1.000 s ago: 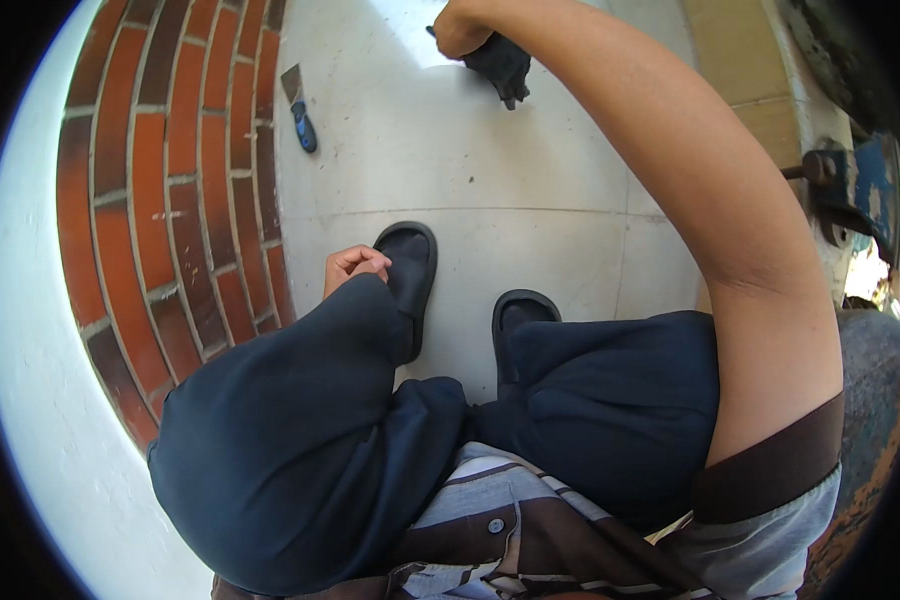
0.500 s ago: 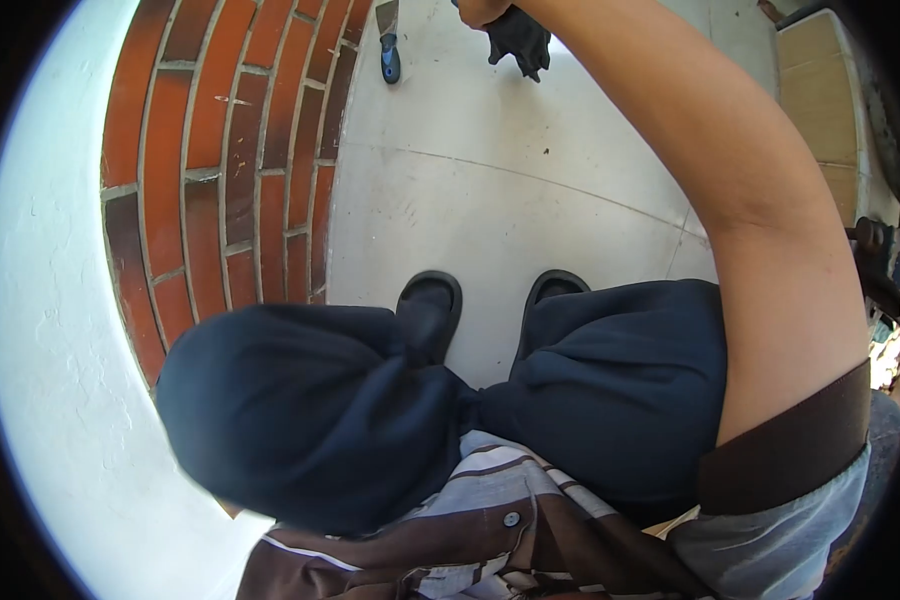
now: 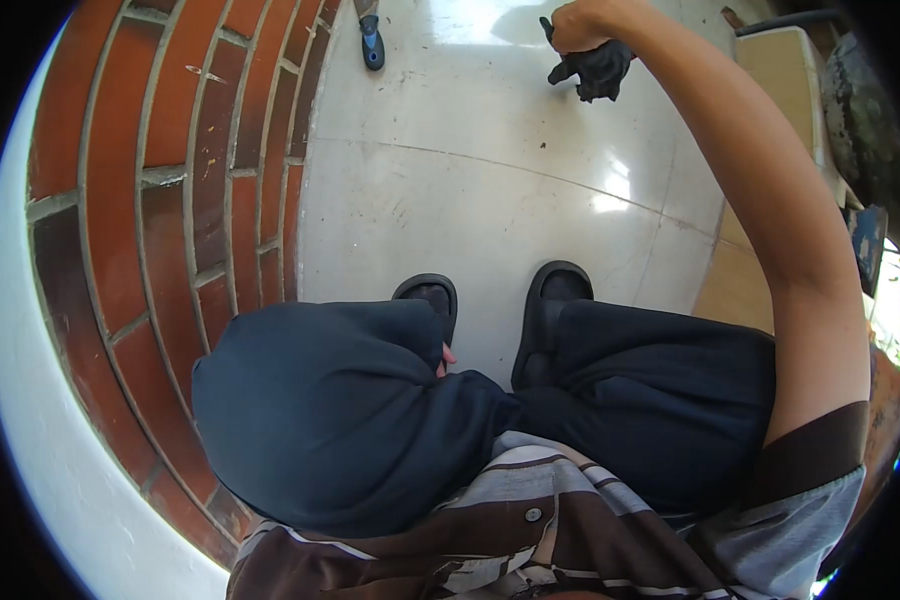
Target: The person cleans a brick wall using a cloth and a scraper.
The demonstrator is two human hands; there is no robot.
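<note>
My right hand (image 3: 582, 26) is stretched out far ahead over the floor, closed around a black glove (image 3: 597, 72). Limp finger-like ends of the glove hang below my fist. Of my left hand (image 3: 447, 356), only a few fingertips show past the inner edge of my left trouser leg; the rest of it is hidden behind the knee. Beside the brick wall lies a scraper (image 3: 372, 45) with a blue and black handle, its blade cut off by the top of the view.
A red brick wall (image 3: 165, 235) with a white border runs along the left. Cardboard (image 3: 775, 85) stands at the right, with dark clutter behind it. My feet in black slides (image 3: 560, 285) rest on the pale tiled floor (image 3: 400, 210).
My right hand and the glove have shifted right and lower in the view. Fingertips of my left hand have appeared by the left knee. The view has turned slightly, showing more brick wall.
</note>
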